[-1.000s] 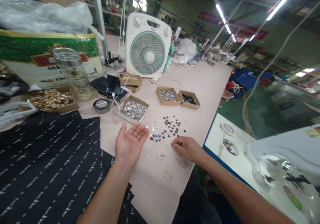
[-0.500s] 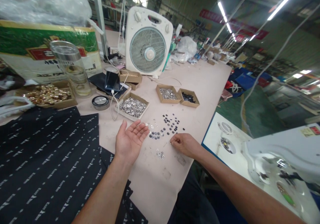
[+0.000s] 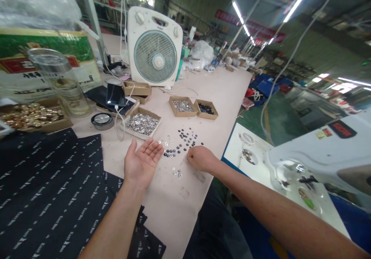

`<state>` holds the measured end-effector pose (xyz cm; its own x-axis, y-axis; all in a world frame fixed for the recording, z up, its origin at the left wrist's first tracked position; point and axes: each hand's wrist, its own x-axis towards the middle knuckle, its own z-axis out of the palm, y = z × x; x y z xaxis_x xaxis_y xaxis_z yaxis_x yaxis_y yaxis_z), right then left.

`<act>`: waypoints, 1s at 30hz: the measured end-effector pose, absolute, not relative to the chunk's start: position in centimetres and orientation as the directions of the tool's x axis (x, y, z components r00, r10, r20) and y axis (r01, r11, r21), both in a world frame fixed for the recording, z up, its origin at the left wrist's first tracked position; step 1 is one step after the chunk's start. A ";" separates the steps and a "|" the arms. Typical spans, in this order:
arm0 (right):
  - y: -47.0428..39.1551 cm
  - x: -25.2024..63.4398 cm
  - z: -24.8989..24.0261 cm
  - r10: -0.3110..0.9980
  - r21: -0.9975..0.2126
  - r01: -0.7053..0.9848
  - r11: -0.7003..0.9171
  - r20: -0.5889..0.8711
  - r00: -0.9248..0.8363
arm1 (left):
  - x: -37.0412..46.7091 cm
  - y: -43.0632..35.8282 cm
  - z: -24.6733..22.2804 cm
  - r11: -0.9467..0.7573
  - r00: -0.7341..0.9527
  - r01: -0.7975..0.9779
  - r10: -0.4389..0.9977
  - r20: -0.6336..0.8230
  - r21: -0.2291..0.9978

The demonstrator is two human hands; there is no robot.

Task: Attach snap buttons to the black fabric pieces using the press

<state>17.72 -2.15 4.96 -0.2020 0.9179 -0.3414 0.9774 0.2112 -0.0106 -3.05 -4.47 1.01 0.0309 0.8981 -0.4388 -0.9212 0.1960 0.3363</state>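
Note:
My left hand (image 3: 142, 164) is held palm up above the table, fingers stretched and slightly apart, with nothing visible on the palm. My right hand (image 3: 200, 158) is closed in a pinch low over the tabletop; whatever its fingertips hold, if anything, is hidden. Between and beyond the hands lie several dark snap buttons (image 3: 180, 146), scattered loosely. Nearer to me sits a little cluster of silver snap parts (image 3: 177, 173). Just past my left fingertips stands a cardboard box of silver metal pieces (image 3: 142, 124).
Two small boxes, one of silver parts (image 3: 182, 106) and one of black parts (image 3: 205, 109), stand farther back. A box fan (image 3: 156, 54) and glass jar (image 3: 72, 93) are behind. Black printed fabric (image 3: 52, 197) covers the left; a white machine (image 3: 315, 147) stands right.
The view has turned a little, shifting the scene leftward. My right hand stays pinched near the dark snap buttons, its fingertips now turned more out of sight. My left hand keeps its open, palm-up pose.

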 end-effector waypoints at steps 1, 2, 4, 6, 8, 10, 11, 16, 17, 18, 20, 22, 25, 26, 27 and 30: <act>-2.4 17.9 4.9 0.919 -0.035 0.976 0.215 -0.329 -0.215 | -3.1 -4.5 1.0 0.196 0.031 -0.922 0.898 -0.439 0.334; -2.6 18.3 4.8 0.920 -0.074 0.974 0.216 -0.317 -0.229 | -3.2 -4.4 1.0 0.194 0.031 -0.923 0.899 -0.437 0.333; -3.1 19.1 4.7 0.929 -0.197 0.963 0.183 -0.287 -0.235 | -3.3 -4.4 0.9 0.187 0.030 -0.925 0.903 -0.428 0.330; -3.4 19.9 4.5 0.944 -0.325 0.940 0.103 -0.266 -0.196 | -3.3 -4.3 0.8 0.183 0.031 -0.927 0.906 -0.422 0.327; -3.5 20.6 4.3 0.954 -0.397 0.917 0.041 -0.257 -0.154 | -3.3 -4.3 0.8 0.183 0.032 -0.929 0.906 -0.422 0.323; -3.4 20.9 4.2 0.958 -0.415 0.909 0.039 -0.242 -0.151 | -3.3 -4.2 0.8 0.184 0.033 -0.929 0.906 -0.423 0.320; -3.2 20.9 4.2 0.961 -0.409 0.910 0.060 -0.224 -0.164 | -3.3 -4.2 0.7 0.183 0.033 -0.930 0.906 -0.423 0.320; -1.6 19.6 4.6 0.959 -0.243 0.940 0.238 -0.091 -0.267 | -3.4 -4.2 0.6 0.187 0.036 -0.929 0.905 -0.424 0.321; -1.2 19.0 4.7 0.953 -0.197 0.942 0.271 -0.085 -0.291 | -3.4 -4.2 0.6 0.187 0.035 -0.928 0.905 -0.423 0.321; -0.7 18.4 4.8 0.945 -0.152 0.941 0.301 -0.086 -0.316 | -3.4 -4.2 0.6 0.186 0.034 -0.928 0.905 -0.424 0.322; 0.3 17.1 4.9 0.933 -0.073 0.937 0.342 -0.095 -0.348 | -3.4 -4.2 0.6 0.181 0.029 -0.930 0.904 -0.426 0.321; 1.3 15.9 4.9 0.928 -0.010 0.934 0.357 -0.111 -0.356 | -3.4 -4.2 0.7 0.177 0.026 -0.932 0.903 -0.428 0.315; 2.2 14.7 4.4 0.922 0.043 0.932 0.361 -0.168 -0.349 | -3.5 -4.1 0.8 0.173 0.029 -0.937 0.904 -0.427 0.303; 2.4 14.5 4.2 0.920 0.044 0.932 0.359 -0.184 -0.346 | -3.5 -4.1 0.9 0.172 0.030 -0.938 0.905 -0.425 0.301; 2.6 14.4 4.0 0.920 0.034 0.935 0.353 -0.195 -0.340 | -3.6 -4.1 0.8 0.171 0.030 -0.939 0.906 -0.422 0.299; 2.8 14.6 3.7 0.930 -0.057 0.948 0.314 -0.185 -0.319 | -3.6 -4.1 0.8 0.169 0.030 -0.939 0.907 -0.420 0.298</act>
<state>14.57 2.76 3.71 -0.3189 0.9296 -0.1850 0.9478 0.3139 -0.0565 -3.61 -4.06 0.78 0.0298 0.9069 -0.4204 -0.9395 0.1690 0.2980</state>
